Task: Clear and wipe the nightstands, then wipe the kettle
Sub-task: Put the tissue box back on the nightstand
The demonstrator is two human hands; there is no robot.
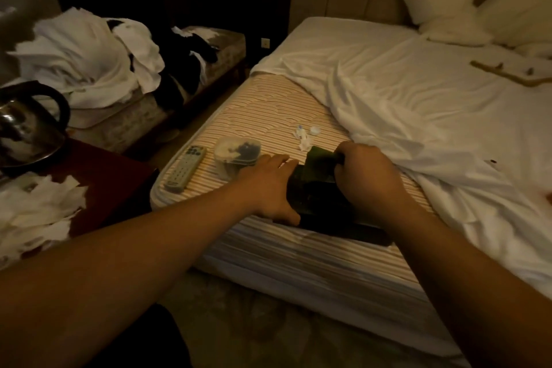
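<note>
We are at the bed, not yet wiping. Our left hand [268, 185] lies flat with straight fingers on a dark green cloth [313, 185] spread over a dark tray [352, 228] at the mattress [257, 110] edge, while our right hand [369, 173] pinches the cloth's far corner, apparently folding it. A remote control [185, 169], a clear plastic container [237, 152] and small wrappers [304, 136] already sit on the mattress, probably cleared off. The dark red nightstand [110, 185] to our left carries crumpled tissues [35, 212] and the steel kettle [28, 125], so clearing looks partly done; wiping the nightstands and kettle seems left.
</note>
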